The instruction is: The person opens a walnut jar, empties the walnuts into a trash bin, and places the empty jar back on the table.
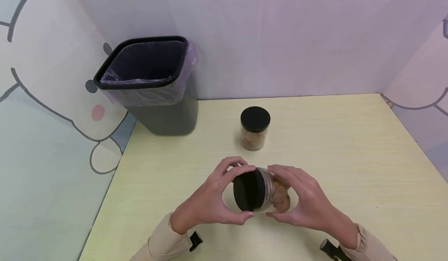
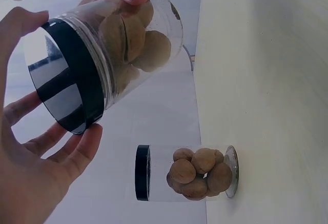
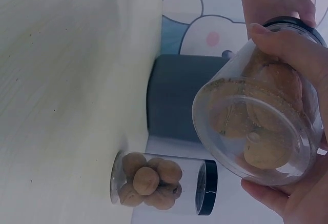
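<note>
In the head view a clear jar with a black lid (image 1: 249,191) is tilted on its side between both hands, its lid toward the left. My left hand (image 1: 217,195) holds the lid's rim between thumb and fingers. The right hand (image 1: 308,200) grips the clear body, thumb and fingers on opposite sides. Several brown walnuts (image 2: 156,49) show through the jar wall in the left wrist view. The right wrist view faces the jar's round bottom (image 3: 251,137), with small crumbs along the inside. The lid is on the jar and the jar is above the table.
A second lidded jar (image 1: 254,137) of walnuts stands upright on the pale table (image 1: 336,136) beyond the hands. At the table's back left stands a grey bin (image 1: 164,117) with a black rim and a plastic liner. Behind hangs a printed curtain (image 1: 280,39).
</note>
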A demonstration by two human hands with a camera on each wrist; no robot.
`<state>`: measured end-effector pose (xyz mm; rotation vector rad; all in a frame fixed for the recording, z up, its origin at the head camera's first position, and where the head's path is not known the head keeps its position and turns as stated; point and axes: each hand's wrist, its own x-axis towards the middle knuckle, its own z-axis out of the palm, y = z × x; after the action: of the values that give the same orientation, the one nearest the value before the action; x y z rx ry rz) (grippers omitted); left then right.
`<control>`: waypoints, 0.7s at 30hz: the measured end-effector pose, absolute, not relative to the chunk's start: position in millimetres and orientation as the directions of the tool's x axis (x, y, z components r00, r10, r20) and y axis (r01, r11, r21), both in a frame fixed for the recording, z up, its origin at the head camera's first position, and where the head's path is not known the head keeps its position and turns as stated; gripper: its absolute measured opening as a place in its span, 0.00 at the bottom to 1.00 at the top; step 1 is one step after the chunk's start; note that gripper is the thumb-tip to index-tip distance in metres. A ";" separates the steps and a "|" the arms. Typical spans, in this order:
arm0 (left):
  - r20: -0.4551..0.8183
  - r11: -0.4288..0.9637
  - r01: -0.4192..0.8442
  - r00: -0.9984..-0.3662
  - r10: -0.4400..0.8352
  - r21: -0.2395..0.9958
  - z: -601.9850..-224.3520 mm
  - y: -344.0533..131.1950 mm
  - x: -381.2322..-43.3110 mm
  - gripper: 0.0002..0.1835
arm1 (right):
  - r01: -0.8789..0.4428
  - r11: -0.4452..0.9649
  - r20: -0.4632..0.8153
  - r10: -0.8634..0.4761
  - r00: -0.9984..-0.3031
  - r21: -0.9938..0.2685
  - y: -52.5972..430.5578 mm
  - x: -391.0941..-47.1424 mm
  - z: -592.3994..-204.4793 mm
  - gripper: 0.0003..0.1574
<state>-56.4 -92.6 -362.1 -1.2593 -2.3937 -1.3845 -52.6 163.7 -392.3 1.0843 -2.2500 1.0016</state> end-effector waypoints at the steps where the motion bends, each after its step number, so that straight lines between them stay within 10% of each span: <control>1: 0.458 0.242 0.695 -0.655 0.601 0.677 -362.4 -93.1 -56.5 0.45 | -0.803 0.427 0.650 -0.478 -0.590 -0.415 163.9 -52.8 -392.4 0.58; 21: 0.452 0.281 0.675 -0.692 0.563 0.683 -371.0 -101.3 -60.2 0.45 | -0.796 0.438 0.653 -0.465 -0.598 -0.418 169.1 -53.9 -393.8 0.60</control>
<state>-60.2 -101.3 -371.0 -1.1736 -2.4140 -1.3835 -53.9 169.1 -393.8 1.0627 -2.2496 1.0011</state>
